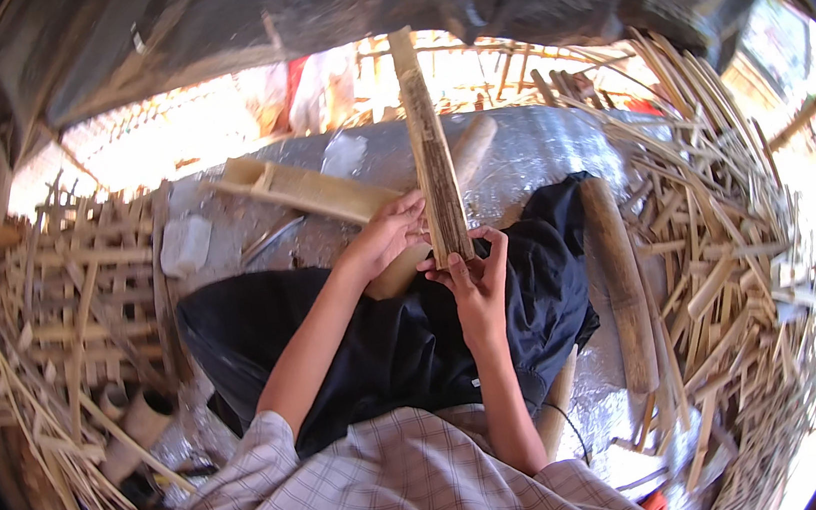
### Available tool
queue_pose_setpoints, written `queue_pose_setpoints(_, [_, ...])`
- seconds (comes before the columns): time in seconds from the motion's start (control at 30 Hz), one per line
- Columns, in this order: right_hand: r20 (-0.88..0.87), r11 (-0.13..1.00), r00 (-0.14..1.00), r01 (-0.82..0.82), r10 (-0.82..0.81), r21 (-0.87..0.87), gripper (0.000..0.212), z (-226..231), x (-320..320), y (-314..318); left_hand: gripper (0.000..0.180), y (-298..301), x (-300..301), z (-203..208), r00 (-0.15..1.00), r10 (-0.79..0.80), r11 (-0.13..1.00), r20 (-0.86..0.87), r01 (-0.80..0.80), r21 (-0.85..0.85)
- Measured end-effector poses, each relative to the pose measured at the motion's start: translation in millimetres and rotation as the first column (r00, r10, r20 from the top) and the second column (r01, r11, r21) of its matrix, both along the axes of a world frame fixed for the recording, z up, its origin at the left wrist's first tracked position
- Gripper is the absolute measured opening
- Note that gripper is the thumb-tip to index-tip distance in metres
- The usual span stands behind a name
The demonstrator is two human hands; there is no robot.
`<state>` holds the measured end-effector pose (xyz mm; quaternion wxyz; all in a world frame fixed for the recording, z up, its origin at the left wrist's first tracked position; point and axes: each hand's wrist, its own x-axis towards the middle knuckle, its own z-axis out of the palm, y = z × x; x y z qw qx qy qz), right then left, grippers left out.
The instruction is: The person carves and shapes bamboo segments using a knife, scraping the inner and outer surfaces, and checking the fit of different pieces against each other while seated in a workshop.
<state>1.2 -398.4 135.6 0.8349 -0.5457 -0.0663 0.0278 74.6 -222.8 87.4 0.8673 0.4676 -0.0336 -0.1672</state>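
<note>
A long split bamboo slat point(435, 166) with a rough, weathered brown face stands nearly upright over my lap. My right hand point(475, 283) pinches its lower end, with the thumb on the near face. Against the slat's left edge, my left hand point(394, 239) holds it with bent fingers, some of them hidden behind it. Below my left hand, a pale bamboo piece point(398, 274) rests by my lap. A wide bamboo half point(320, 189) lies beyond my left hand, and a round bamboo length point(474, 150) lies behind the slat.
A curved, dark, thin object point(272, 238) and a whitish block point(186, 245) lie at the left. Woven bamboo lattice point(80, 292) stands farther left. A thick pole point(621, 286) lies beside my right knee, next to heaped bamboo offcuts point(725, 299). Dark sheeting point(330, 12) hangs overhead.
</note>
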Motion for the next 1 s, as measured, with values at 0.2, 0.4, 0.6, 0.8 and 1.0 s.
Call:
queue_pose_setpoints(0.2, [0.054, 0.991, 0.996, -0.070, 0.077, -0.112, 0.031, -25.4, 1.5, 24.0, 0.060, 23.9, 0.7, -15.3, 0.996, 0.083, 0.995, 0.028, -0.082, -0.058])
queue_pose_setpoints(0.4, [0.049, 0.970, 0.997, -0.041, 0.054, -0.240, 0.037, -57.1, 11.7, 15.4, 0.067, 11.2, -2.2, -19.2, 0.985, 0.170, 0.983, -0.024, -0.168, 0.069])
queue_pose_setpoints(0.6, [-0.020, 0.977, 0.998, -0.068, 0.065, -0.204, 0.045, -53.4, 13.8, 12.7, 0.058, 9.3, 5.0, -34.2, 0.989, 0.137, 0.980, 0.059, -0.144, 0.141])
queue_pose_setpoints(0.8, [-0.177, 0.985, 0.976, -0.144, 0.126, -0.096, 0.041, -53.3, 18.0, 13.9, 0.060, 10.9, 5.7, -39.4, 0.984, 0.178, 0.970, 0.016, -0.178, 0.167])
queue_pose_setpoints(1.0, [-0.287, 0.973, 0.940, -0.133, 0.184, 0.189, 0.042, -43.5, 19.4, 1.5, 0.055, 14.9, 7.9, -25.6, 0.999, -0.001, 0.980, 0.052, -0.010, 0.198])
